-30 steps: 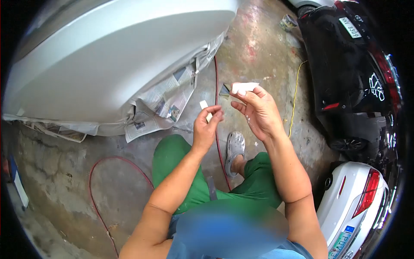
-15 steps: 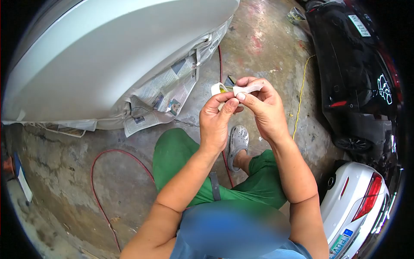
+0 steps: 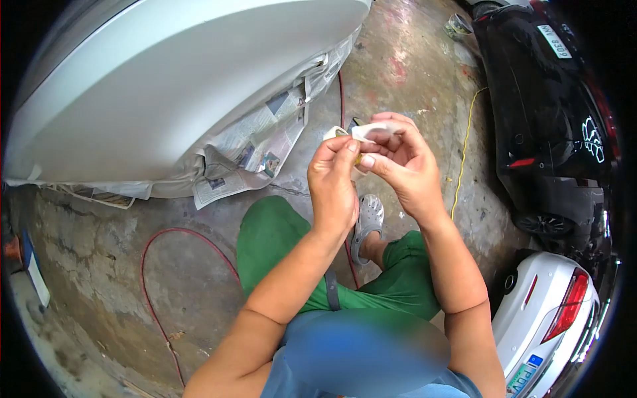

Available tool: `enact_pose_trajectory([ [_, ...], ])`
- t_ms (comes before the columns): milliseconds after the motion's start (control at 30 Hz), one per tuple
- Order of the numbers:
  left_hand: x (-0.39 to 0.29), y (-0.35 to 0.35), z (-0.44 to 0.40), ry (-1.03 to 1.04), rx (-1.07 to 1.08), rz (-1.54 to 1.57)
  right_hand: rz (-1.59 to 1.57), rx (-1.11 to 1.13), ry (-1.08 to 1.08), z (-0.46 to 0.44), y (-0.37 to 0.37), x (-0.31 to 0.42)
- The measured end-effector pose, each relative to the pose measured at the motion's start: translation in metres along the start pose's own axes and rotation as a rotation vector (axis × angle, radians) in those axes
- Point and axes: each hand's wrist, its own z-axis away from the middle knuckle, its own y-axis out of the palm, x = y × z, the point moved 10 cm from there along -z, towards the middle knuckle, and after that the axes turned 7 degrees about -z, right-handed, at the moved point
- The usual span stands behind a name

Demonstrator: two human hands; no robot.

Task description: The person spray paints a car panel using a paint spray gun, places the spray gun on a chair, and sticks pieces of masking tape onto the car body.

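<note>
My left hand (image 3: 333,182) is closed on a roll of masking tape (image 3: 334,132), its thumb and fingers pinched at the near side of the roll. A pale strip of tape (image 3: 373,131) runs from the left fingertips across to the fingers of my right hand (image 3: 413,169). The right hand is curled around the tape, its thumb tip beside the left fingertips. Both hands meet in the air above my knees. My fingers hide most of the roll.
A silver-grey car panel (image 3: 152,93) fills the upper left, with newspaper masking (image 3: 265,129) along its lower edge. A red hose (image 3: 149,292) and a yellow cord (image 3: 464,156) cross the concrete floor. A black car (image 3: 537,113) and a white car (image 3: 537,298) stand at right.
The right thumb has dropped lower, away from the strip's top edge. The strip now bows wider between the hands, and the roll has tilted further behind the left fingers.
</note>
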Motion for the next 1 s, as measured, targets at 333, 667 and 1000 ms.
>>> enact_pose_trajectory([
  [333, -0.005, 0.006, 0.002, -0.012, 0.044, 0.055, 0.253, -0.035, -0.043, 0.001, -0.002, 0.001],
  [667, -0.016, 0.015, 0.009, -0.055, 0.051, 0.128, 0.292, -0.113, -0.213, 0.006, 0.007, 0.029],
  [1000, 0.059, -0.063, 0.02, 0.085, 0.15, -0.867, 1.066, 0.38, -1.212, -0.007, 0.165, 0.173],
])
